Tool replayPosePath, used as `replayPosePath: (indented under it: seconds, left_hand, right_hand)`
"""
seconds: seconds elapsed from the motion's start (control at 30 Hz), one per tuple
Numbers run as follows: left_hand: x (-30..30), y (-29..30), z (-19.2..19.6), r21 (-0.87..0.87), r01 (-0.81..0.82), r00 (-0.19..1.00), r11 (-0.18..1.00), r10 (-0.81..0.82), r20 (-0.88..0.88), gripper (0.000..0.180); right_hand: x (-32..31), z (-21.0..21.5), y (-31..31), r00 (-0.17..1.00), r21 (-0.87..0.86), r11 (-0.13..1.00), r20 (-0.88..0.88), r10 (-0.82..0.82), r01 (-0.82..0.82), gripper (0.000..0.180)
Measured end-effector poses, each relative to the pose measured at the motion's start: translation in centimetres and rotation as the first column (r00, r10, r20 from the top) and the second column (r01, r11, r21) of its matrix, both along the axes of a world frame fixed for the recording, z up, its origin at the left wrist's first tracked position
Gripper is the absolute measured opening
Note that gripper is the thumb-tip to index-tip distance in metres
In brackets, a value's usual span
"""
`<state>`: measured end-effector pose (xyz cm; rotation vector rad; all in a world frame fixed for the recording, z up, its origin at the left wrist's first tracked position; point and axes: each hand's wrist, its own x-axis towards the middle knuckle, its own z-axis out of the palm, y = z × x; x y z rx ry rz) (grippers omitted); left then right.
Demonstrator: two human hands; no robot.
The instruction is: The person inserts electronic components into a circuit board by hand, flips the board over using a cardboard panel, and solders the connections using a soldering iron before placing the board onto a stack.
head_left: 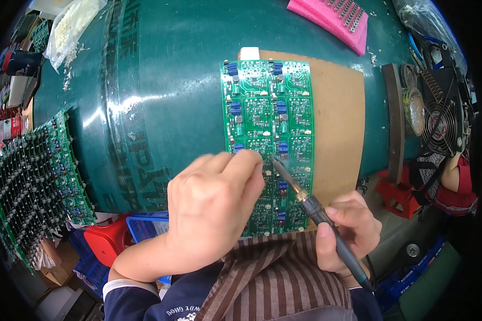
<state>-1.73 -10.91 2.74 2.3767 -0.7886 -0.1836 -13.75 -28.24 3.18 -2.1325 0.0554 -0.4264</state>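
A green workbench (187,80) holds a brown board (340,123), and on it lies a long green circuit board panel (268,107) with blue components. The left hand (214,208) rests curled on the panel's lower part, fingertips pressing down; whether it pinches anything is unclear. The right hand (348,230) grips a soldering iron (310,206), its tip touching the panel just beside the left fingertips.
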Motion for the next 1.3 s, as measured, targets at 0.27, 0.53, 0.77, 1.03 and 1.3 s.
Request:
replayPosePath:
  seconds: [0.27,0.53,0.77,1.03,1.3]
  left_hand:
    - [-0.2,-0.1,-0.2,-0.047,-0.033,0.999,0.998,0.032,-0.028,0.014]
    - [-0.3,0.1,0.0,0.056,0.017,0.998,0.998,-0.02,0.051,0.014]
    - [-2.6,0.6,1.3,-0.014,0.011,1.0,1.0,-0.011,-0.021,0.015]
    - [-4.3,1.2,0.0,-0.007,0.035,0.999,0.999,-0.035,-0.022,0.016]
    - [-4.9,1.1,-0.5,-0.004,0.003,1.0,1.0,-0.003,0.03,0.018]
  right_hand:
    - [0.2,-0.2,0.2,1.0,0.011,1.0,0.001,-0.01,0.01,0.021]
    - [0.0,0.0,0.3,1.0,0.006,1.0,0.011,0.003,-0.003,0.021]
    - [-1.9,0.3,0.0,1.0,0.021,1.0,0.024,0.0,-0.001,0.02]
    - [-3.7,0.2,0.4,0.999,0.018,0.999,0.017,0.036,-0.036,0.021]
    - [-3.4,-0.1,1.0,0.999,-0.005,1.0,0.048,0.027,-0.026,0.02]
